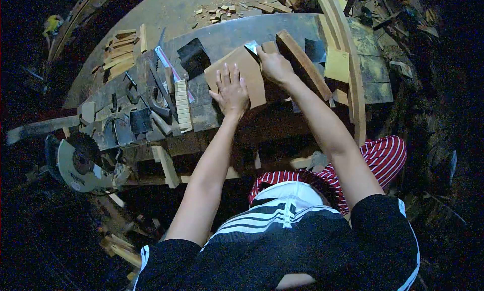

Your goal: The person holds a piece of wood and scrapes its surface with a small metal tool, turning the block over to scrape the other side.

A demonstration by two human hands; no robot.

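Note:
My left hand (232,92) lies flat with fingers spread on a brown sheet (256,84) that looks like cardboard or thin board. At the sheet's upper right, my right hand (275,64) is closed around a tool with a flat, shiny blade (251,46); its handle is mostly hidden by my fingers. The blade rests at the sheet's top edge. Just right of my right hand lies a long wooden block (302,64), set at a slant. A dark square piece (193,58) lies to the left of the sheet.
Hand tools and a saw (161,36) lie on the left of the workbench (227,31), beside a row of light wood strips (182,104). A circular saw (80,162) is at the lower left. Long curved boards (353,64) and a yellow block (337,65) are at right.

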